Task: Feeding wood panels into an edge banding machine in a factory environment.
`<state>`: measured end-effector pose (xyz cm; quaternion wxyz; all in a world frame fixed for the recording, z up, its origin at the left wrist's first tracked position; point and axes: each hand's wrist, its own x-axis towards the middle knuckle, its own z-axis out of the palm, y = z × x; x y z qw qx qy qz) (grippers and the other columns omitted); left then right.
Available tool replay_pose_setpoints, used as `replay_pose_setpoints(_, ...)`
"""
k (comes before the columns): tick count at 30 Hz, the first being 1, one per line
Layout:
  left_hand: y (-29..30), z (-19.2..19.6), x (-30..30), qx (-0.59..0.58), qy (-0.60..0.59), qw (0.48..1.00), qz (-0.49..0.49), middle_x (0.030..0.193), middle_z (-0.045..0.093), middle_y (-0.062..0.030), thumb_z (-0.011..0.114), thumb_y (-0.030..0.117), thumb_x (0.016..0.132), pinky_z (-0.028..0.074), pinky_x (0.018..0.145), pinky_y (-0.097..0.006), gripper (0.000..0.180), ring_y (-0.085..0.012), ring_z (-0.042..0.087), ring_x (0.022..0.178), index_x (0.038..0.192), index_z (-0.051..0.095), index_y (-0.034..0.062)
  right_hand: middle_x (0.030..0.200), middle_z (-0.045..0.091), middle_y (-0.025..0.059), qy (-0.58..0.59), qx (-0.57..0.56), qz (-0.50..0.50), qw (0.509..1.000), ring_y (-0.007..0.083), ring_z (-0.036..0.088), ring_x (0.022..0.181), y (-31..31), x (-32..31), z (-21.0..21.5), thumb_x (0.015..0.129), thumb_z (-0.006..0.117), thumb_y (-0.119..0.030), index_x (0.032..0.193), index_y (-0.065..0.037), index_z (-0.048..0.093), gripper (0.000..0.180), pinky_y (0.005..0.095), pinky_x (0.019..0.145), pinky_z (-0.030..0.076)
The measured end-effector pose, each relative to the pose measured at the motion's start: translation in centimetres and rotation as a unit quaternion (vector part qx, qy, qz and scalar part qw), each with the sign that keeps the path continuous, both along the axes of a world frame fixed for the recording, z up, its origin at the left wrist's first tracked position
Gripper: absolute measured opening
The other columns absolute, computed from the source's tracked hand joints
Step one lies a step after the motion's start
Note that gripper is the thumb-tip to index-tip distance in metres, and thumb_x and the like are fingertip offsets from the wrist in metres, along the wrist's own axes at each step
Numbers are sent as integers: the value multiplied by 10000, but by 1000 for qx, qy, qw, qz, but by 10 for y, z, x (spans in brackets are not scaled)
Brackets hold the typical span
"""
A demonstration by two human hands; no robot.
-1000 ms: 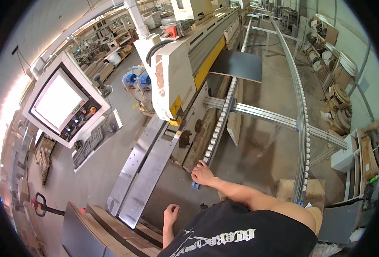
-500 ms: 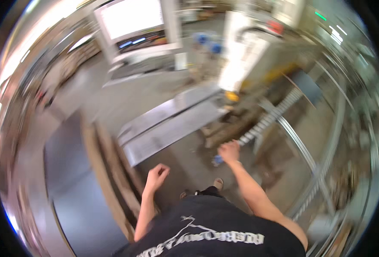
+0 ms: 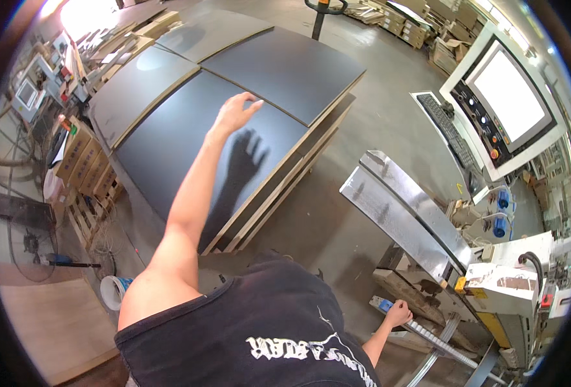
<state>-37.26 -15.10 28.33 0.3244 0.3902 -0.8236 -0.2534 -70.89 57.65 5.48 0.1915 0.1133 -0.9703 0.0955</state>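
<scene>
My left hand [image 3: 235, 113] is stretched out over a dark grey panel [image 3: 188, 129] on a stack of large boards. The hand holds nothing; its fingers are bent and apart from the thumb, and its shadow falls spread on the panel. Whether the fingertips touch the surface I cannot tell. Low on the right, my right hand [image 3: 398, 313] is closed beside a blue-marked end piece [image 3: 384, 305] of a metal rail [image 3: 437, 338]. What its fingers hold, if anything, is hidden.
A slotted metal machine table [image 3: 405, 213] stands to the right, under a control console [image 3: 505, 103] with screen and keyboard. Blue motors [image 3: 499, 226] sit beyond it. At left are a pallet of cartons [image 3: 85, 161] and a white bucket [image 3: 111, 292]. A pallet-jack handle [image 3: 321, 14] rises behind the stack.
My view has swung to the left, so the panel stack now fills the middle. My left arm has reached out over the panels. My right hand stays by the rail's blue end.
</scene>
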Motion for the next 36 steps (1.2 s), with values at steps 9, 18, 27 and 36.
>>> replay_pose_setpoints(9,-71,-116,69,-3,-322,912,253,1670,169,-131,279,705,983,41,1233,-579,803,-296,96,1554,1595,258,187,802,709,159,-74,34,-14,997,359,650,817,10,-4,-1,905,593,-307,879,-124,773,258,464,1080,388)
replay_pose_setpoints(18,-64,-110,50,2,-324,914,242,1673,157,-127,255,725,977,23,1236,-562,826,-299,94,1554,1605,229,188,881,715,77,-413,-161,159,882,134,652,808,-106,4,-31,943,653,-225,995,10,710,247,272,730,509)
replay_pose_setpoints(27,5,-111,40,-26,-310,917,248,1665,174,-153,268,711,981,22,1230,-573,821,-312,104,1551,1598,255,168,1152,681,159,-818,-238,363,378,216,663,1065,-353,231,104,1028,554,-446,1372,-41,514,534,349,922,545)
replay_pose_setpoints(36,88,-111,2,-18,-304,919,251,1662,178,-166,294,655,1003,33,1217,-601,773,-336,102,1549,1586,277,149,1089,684,72,-717,-385,327,480,152,602,961,-305,274,87,962,673,-429,1156,26,679,494,317,860,489)
